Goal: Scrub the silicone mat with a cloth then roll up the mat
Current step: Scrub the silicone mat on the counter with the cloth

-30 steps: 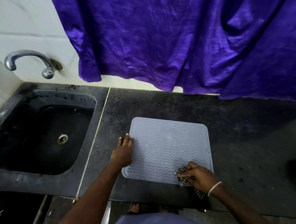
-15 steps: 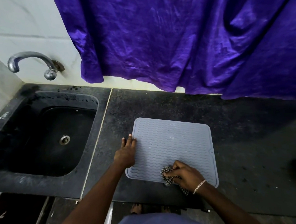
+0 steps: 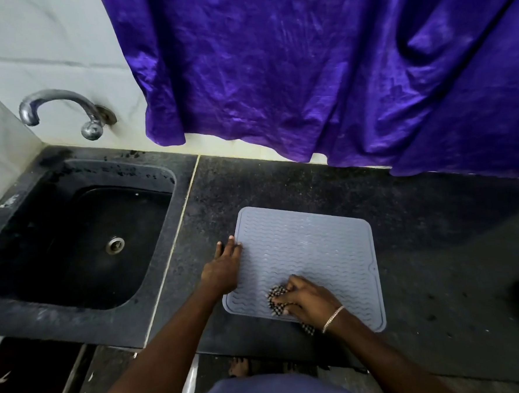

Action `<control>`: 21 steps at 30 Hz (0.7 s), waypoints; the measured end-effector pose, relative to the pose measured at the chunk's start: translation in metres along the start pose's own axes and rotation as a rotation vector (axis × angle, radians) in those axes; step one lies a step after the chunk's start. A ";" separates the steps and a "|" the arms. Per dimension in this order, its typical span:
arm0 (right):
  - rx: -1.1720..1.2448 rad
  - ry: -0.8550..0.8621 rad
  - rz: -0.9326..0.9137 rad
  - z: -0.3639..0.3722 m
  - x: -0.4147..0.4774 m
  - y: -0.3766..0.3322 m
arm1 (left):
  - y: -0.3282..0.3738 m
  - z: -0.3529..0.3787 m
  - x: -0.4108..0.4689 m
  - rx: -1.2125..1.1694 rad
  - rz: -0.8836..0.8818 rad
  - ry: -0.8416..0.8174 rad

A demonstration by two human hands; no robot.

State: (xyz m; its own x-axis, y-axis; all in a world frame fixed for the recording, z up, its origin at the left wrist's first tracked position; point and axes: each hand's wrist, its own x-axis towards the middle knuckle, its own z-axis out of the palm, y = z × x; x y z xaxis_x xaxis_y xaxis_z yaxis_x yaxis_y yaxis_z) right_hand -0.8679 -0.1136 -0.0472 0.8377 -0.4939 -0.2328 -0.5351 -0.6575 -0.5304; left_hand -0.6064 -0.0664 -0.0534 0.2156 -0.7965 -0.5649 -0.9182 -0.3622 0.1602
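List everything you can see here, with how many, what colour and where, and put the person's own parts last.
silicone mat: one, grey-blue, flat on the counter right of the sink
cloth: one, black-and-white check, on the mat's near edge
counter: one, dark speckled
sink: one, black, left
tap: one, chrome, on the wall above the sink
curtain: one, purple, hanging behind
left hand: flat on the mat's left edge
right hand: gripping the cloth, bracelet on wrist

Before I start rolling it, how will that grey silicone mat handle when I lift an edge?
The silicone mat lies thin and flat on the countertop, so it will probably flop and bend easily. The left hand pins its edge while the right hand scrubs with the cloth, suggesting it slides.
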 end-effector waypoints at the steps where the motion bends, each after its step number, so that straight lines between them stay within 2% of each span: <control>1: -0.003 0.002 0.021 0.003 0.001 -0.003 | -0.001 0.000 0.000 -0.002 0.006 -0.002; 4: -0.043 -0.015 -0.007 0.007 -0.010 0.005 | -0.004 -0.001 0.000 -0.005 0.009 -0.006; 11: -0.061 -0.063 0.162 -0.012 -0.046 0.041 | -0.005 -0.002 -0.001 -0.002 0.002 -0.020; 17: -0.001 -0.010 0.038 -0.014 -0.013 -0.004 | -0.004 0.000 0.000 0.006 0.007 -0.032; 21: -0.045 -0.031 -0.004 0.001 0.004 -0.029 | -0.006 -0.002 0.001 0.004 0.017 -0.025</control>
State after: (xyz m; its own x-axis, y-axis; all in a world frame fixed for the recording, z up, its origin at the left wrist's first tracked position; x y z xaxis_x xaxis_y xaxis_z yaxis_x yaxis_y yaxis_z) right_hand -0.8495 -0.0957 -0.0338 0.8425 -0.4738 -0.2564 -0.5355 -0.6845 -0.4947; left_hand -0.6001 -0.0654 -0.0534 0.1919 -0.7899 -0.5824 -0.9230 -0.3470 0.1665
